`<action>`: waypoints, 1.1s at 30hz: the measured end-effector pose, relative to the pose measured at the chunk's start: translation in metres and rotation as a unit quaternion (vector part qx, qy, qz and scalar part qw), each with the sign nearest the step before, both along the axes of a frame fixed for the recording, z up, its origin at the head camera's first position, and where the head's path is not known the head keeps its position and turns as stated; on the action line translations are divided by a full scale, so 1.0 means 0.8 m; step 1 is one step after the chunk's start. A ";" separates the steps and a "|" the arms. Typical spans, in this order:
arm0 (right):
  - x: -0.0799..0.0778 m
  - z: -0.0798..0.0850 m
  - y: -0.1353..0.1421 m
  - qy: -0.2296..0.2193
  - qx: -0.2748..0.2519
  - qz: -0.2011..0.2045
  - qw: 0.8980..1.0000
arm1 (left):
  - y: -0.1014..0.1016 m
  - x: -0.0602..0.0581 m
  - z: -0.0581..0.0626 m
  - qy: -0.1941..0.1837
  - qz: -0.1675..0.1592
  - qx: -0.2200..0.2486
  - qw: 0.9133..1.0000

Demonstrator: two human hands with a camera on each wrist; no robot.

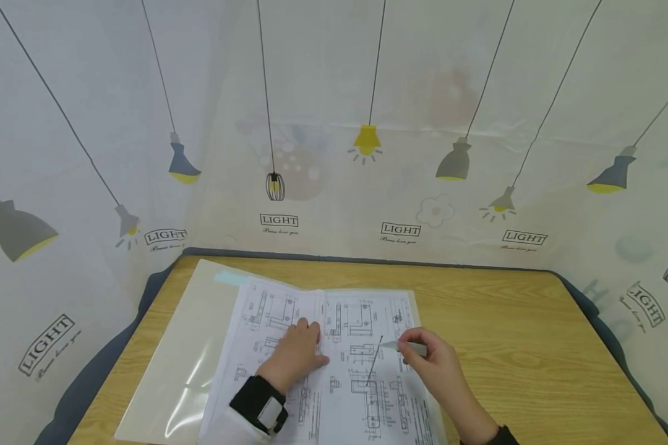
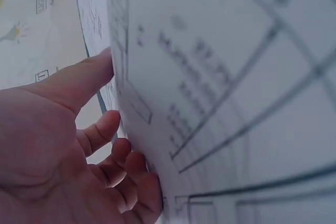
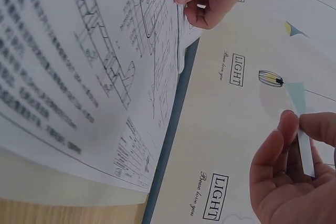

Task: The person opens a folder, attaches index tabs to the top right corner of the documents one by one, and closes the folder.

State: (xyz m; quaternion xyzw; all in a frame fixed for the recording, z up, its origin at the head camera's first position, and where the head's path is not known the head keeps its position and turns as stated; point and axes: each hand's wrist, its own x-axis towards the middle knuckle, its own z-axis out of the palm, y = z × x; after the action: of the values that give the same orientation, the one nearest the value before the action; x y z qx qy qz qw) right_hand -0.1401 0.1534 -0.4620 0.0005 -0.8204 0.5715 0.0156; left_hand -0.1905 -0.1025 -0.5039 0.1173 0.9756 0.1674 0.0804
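An open booklet of technical drawings [image 1: 341, 408] lies on the table. My left hand [image 1: 294, 353] rests on its left page near the fold; in the left wrist view the thumb and bent fingertips touch the paper. Over the right page, my right hand [image 1: 436, 358] pinches a small strip [image 1: 389, 345] between thumb and fingers. The right wrist view shows this strip [image 3: 297, 98] as pale blue-green at its far end and whitish near the palm, like a sticky index tab. It is raised off the page. A dark slanted line [image 1: 375, 361] crosses the right page.
Under the booklet, a glossy cream folder cover [image 1: 167, 371] extends to the left. A light blue strip [image 1: 231, 278] shows by the booklet's top left corner. The wooden table [image 1: 534, 346] is enclosed by a curtain [image 1: 323, 74] printed with lamps.
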 end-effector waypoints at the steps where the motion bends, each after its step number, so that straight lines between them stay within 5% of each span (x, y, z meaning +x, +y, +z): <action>1: -0.001 -0.001 0.000 0.000 -0.001 0.002 1.000 | -0.001 -0.001 0.000 -0.010 0.002 0.007 1.000; 17: -0.043 -0.017 0.005 -0.018 0.029 0.007 0.999 | -0.002 -0.008 -0.006 -0.048 0.001 -0.004 0.999; 33: -0.152 -0.034 0.056 -0.116 0.034 -0.037 0.992 | 0.001 -0.010 -0.010 -0.060 0.009 0.006 0.998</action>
State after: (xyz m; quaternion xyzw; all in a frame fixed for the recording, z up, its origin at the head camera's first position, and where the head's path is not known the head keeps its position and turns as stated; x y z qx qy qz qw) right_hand -0.2621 0.1984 -0.4890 -0.0961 -0.8352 0.5382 -0.0588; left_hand -0.1983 -0.1014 -0.5120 0.0989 0.9690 0.1805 0.1364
